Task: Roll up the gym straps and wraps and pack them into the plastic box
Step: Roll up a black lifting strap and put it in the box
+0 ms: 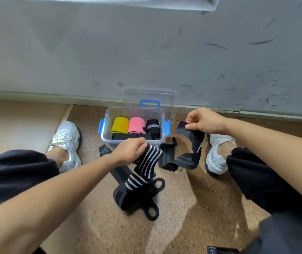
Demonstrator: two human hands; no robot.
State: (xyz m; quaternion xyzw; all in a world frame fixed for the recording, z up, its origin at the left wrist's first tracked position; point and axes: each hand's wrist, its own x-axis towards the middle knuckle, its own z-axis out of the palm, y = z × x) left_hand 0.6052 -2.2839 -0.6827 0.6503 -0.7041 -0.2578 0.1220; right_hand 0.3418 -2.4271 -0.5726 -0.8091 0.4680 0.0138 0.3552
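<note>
The striped wrap [149,159] hangs from the left hand [130,150], which grips its upper end, and trails onto the floor [183,208] on the near side of the plastic box [134,108]. The right hand [204,121] pinches one end of a black strap [192,142]. Roll one piece at a time: keep it flat, taut, edges aligned.

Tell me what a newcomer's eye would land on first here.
The yellow roll and pink roll stand out side by side in the clear plastic box by the wall. Nearer the camera, the left hand grips a striped wrap trailing to the floor, while the right hand pinches the end of a black strap.
</note>
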